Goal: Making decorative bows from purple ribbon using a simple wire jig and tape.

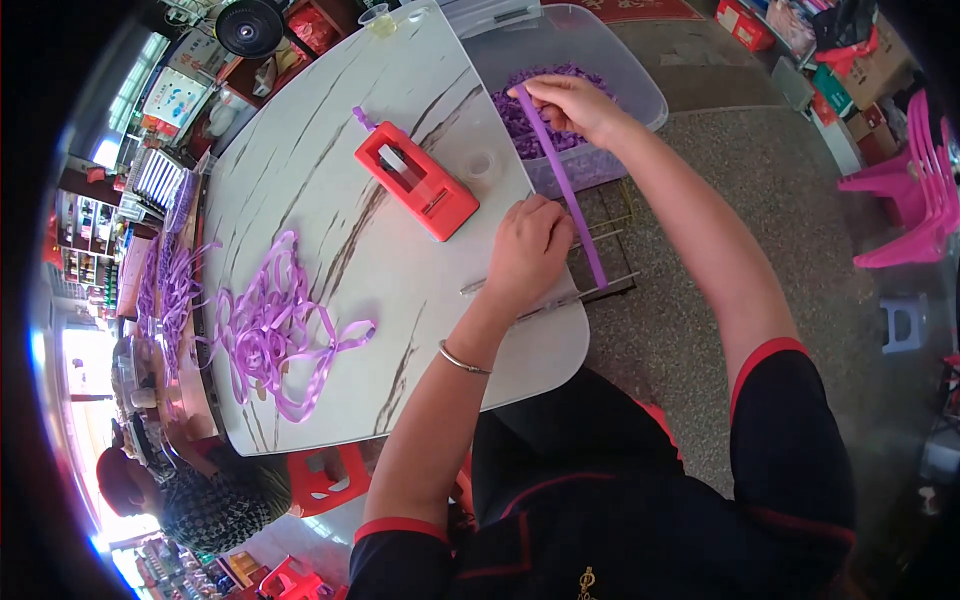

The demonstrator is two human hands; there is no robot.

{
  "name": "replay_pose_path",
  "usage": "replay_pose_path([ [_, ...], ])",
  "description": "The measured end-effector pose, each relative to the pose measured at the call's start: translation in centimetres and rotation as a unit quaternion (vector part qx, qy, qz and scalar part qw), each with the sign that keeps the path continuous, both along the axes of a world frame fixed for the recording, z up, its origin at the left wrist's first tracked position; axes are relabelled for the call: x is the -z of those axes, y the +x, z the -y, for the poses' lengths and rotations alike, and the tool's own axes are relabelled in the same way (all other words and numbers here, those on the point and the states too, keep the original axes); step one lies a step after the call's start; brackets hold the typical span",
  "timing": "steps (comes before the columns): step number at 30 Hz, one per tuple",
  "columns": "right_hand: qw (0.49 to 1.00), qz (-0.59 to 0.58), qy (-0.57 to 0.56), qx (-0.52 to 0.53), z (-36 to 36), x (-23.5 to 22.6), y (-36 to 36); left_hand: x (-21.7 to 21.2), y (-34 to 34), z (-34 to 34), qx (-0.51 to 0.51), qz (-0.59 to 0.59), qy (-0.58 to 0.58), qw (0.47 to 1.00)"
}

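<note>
My right hand [572, 108] pinches the upper end of a purple ribbon strip [562, 180] above the plastic bin [640, 85]. From there the strip slants down past the table's right edge, its lower end loose. My left hand [532, 248] is closed, knuckles up, at that edge, close beside the strip; what its fingers hold is hidden. A thin metal rod [548, 306] lies on the table by this wrist and sticks out over the edge. Purple curled pieces [515, 128] fill the bottom of the bin. A red tape dispenser [418, 182] sits left of my hands.
A tangled heap of lilac ribbon [265, 335] lies on the left of the white marbled table [400, 290]. A plastic cup [378, 20] stands at its far end. Another person [190, 490] sits at the lower left. Pink stacked chairs [915, 195] stand at the right.
</note>
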State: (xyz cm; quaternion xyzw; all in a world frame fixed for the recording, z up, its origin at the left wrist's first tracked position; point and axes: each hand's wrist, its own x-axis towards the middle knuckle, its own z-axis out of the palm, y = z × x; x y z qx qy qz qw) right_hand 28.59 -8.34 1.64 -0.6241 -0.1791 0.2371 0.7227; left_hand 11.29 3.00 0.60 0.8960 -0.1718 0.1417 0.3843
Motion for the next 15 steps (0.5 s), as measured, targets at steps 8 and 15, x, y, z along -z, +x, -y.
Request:
replay_pose_path([
  [8, 0.994, -0.01, -0.109, 0.017, 0.1, 9.7, -0.3, -0.3, 0.0, 0.2, -0.004, -0.021, -0.027, 0.999],
  [15, 0.982, -0.034, -0.171, 0.075, 5.1, 20.1, -8.9, -0.6, -0.2, 0.6, 0.021, -0.037, 0.001, 0.999],
])
